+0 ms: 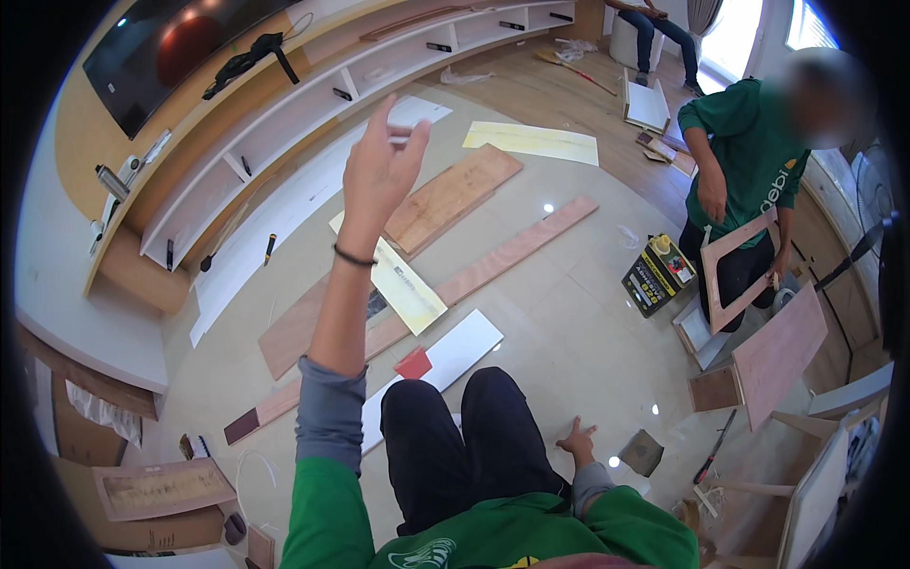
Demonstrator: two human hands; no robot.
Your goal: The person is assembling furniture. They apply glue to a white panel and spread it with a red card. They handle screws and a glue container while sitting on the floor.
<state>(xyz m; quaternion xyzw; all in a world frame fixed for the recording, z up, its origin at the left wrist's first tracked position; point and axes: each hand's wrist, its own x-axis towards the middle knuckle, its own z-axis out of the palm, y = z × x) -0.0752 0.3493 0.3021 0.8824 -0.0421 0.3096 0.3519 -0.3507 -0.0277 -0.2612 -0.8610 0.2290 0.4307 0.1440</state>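
My left hand (379,169) is raised in front of me, its index finger pointing up and its fingers apart, with nothing seen in it. Behind that arm lie a brown wooden board (455,194) and a pale yellow strip (408,284) on the floor. My right hand (576,440) is down by my right thigh, fingers spread at the tiled floor, holding nothing. A dark square scrap (642,453) lies to its right. Before my knees are a long white panel (464,343) and a red block (413,363) on it.
At right, a co-worker in green (749,142) holds a wooden frame (725,275) beside a black-and-yellow adhesive can (658,275). A long plank (531,237) crosses the floor. A red-handled tool (703,469) lies lower right. White shelving (313,109) lines the left wall.
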